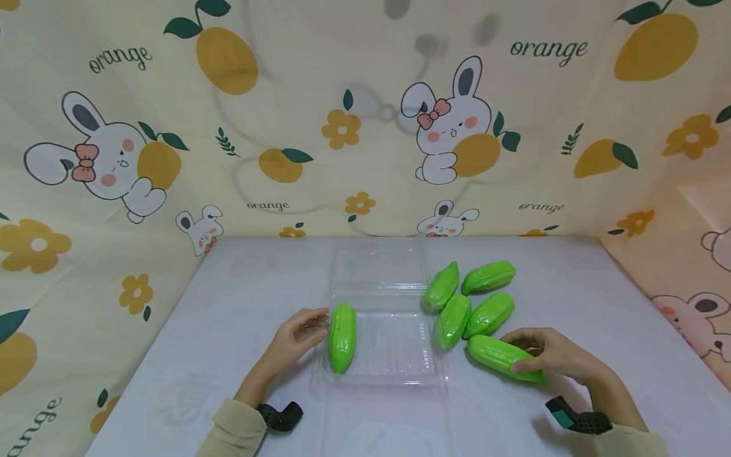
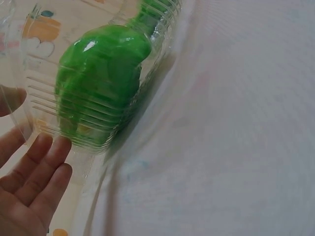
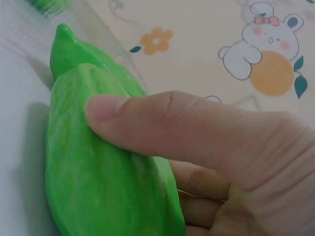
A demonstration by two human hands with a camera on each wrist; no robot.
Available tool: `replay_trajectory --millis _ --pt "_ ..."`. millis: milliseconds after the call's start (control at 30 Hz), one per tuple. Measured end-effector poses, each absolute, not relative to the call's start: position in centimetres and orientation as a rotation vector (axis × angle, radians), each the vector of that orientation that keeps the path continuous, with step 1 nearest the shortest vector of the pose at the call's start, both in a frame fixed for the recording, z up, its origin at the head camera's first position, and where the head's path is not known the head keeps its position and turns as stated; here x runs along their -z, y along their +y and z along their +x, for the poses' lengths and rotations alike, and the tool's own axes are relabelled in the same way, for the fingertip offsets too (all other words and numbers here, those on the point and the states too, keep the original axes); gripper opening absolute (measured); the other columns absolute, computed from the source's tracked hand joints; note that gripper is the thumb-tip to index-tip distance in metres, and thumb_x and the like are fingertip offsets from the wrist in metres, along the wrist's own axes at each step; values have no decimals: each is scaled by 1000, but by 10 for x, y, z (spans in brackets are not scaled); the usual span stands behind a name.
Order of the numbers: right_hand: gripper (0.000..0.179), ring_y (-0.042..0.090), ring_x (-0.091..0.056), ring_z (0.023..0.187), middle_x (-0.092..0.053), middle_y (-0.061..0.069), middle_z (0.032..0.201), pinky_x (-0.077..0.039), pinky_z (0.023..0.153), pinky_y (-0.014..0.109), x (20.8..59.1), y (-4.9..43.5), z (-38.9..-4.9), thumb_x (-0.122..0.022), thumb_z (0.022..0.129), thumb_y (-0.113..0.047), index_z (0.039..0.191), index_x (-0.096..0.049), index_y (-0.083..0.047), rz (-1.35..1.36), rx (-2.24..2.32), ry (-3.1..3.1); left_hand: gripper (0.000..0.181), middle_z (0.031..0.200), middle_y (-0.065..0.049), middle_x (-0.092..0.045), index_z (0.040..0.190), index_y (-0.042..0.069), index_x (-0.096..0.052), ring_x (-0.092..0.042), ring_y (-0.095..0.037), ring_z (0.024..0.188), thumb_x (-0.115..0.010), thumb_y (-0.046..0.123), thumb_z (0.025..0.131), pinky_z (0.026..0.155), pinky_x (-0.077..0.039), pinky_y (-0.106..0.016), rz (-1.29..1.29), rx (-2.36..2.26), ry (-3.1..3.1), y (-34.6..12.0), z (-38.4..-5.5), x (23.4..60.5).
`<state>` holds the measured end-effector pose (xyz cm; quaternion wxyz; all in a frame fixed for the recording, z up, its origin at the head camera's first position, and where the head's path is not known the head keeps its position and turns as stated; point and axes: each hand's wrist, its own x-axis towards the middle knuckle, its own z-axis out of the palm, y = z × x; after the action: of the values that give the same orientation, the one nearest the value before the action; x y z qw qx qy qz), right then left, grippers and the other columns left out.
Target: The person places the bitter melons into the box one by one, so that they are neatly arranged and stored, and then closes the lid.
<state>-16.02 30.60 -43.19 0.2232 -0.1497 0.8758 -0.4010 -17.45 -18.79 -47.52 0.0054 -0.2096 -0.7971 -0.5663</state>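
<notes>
A clear plastic clamshell container lies with its lid raised back on the table. Inside its left side sits one green, ridged, papaya-like fruit. My left hand is at the container's left wall, fingers nearly straight; in the left wrist view the fingertips are against or very near the clear plastic. To the right of the container, my right hand grips another green fruit, thumb on top and fingers along the far side. The held fruit looks ridged and pale green up close.
Several more green fruits cluster beside the container's right edge, close to the held one. The clear lid stands toward the back. A printed cloth with rabbits and oranges hangs behind the white table.
</notes>
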Motion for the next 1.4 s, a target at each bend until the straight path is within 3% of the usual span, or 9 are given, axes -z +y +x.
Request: replay_trajectory --millis 300,533,667,967,1167,1400 --pt "55 9 -57 101 -63 21 121 -52 79 24 423 303 -164 -73 84 -25 125 -56 7 -400 1083 2416 44 125 -24 -59 132 -5 -53 -60 -10 111 -64 11 92 101 -51 -14 -650 1779 -2498 -187 -173 473" --pt "48 -12 -54 94 -65 19 118 -51 76 15 421 299 -167 -72 84 -19 122 -58 7 -487 1116 2417 44 126 -25 -58 132 -6 -53 -60 -12 112 -64 10 92 102 -51 -15 -666 1786 -2496 -187 -173 472" --pt "48 -11 -54 95 -64 16 116 -52 75 15 419 298 -169 -71 84 -17 122 -56 9 -506 1155 2389 45 126 -25 -58 132 -6 -52 -59 -9 112 -64 10 92 102 -50 -14 -661 1798 -2499 -187 -173 471" --pt "56 -14 -50 99 -56 27 129 -51 80 18 414 294 -168 -70 85 -19 129 -50 11 -385 1231 2411 47 126 -24 -58 134 -5 -51 -60 -22 115 -64 13 92 103 -51 -17 -662 1791 -2543 -188 -174 468" --pt "64 12 -56 109 -53 30 132 -52 85 23 406 286 -168 -70 87 -22 133 -44 15 -267 1223 2434 48 126 -25 -58 133 -5 -51 -60 -25 116 -66 12 91 103 -51 -18 -679 1809 -2554 -190 -176 466" --pt "72 39 -50 122 -42 37 140 -53 94 35 398 278 -166 -66 90 -23 138 -33 19 -181 1275 2404 50 127 -23 -59 133 -3 -52 -58 -37 119 -68 16 90 104 -52 -23 -684 1790 -2630 -192 -179 460"
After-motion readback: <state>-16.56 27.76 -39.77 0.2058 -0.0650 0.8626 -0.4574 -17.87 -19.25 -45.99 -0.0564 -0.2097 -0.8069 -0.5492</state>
